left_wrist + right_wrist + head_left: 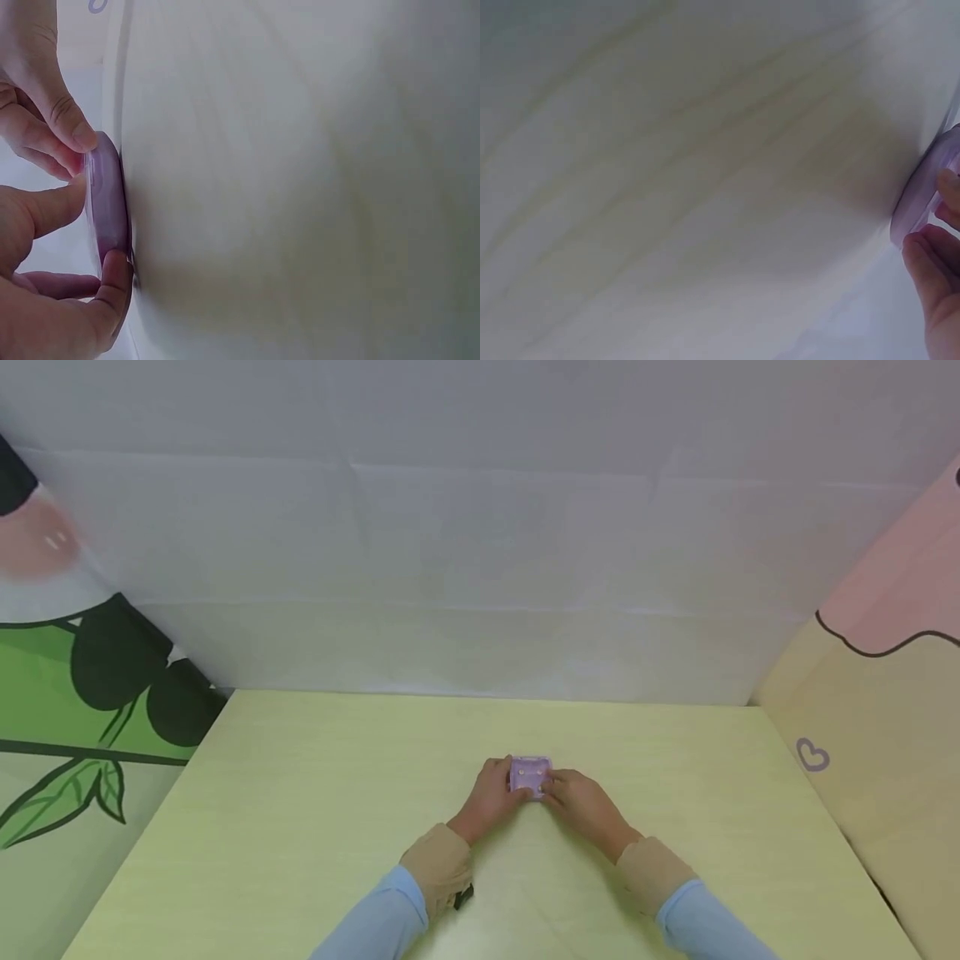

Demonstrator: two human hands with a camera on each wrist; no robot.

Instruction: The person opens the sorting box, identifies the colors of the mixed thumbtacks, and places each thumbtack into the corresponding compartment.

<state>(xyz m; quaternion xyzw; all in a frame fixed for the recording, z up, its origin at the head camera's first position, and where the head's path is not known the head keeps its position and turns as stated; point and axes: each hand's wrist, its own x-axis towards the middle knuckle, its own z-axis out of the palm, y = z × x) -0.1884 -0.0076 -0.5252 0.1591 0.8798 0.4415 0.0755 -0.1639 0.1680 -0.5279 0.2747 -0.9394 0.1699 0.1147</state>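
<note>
A small, square purple case (529,768) with several tiny pale dots on its upper face lies on the table in front of me. My left hand (491,797) grips its left side, thumb along the near edge. From the other side, the fingers of my right hand (588,810) pinch its right near corner. The left wrist view shows the case (107,199) side-on as a rounded purple edge against the tabletop, with left fingertips curled round one end. In the right wrist view only part of the case (915,199) shows at the right border.
The pale yellow table (337,777) ends at a plain light wall sheet (480,568) behind. A printed panel with green leaves (75,802) stands on the left. On the right is a pink and cream panel (885,735) with a purple heart.
</note>
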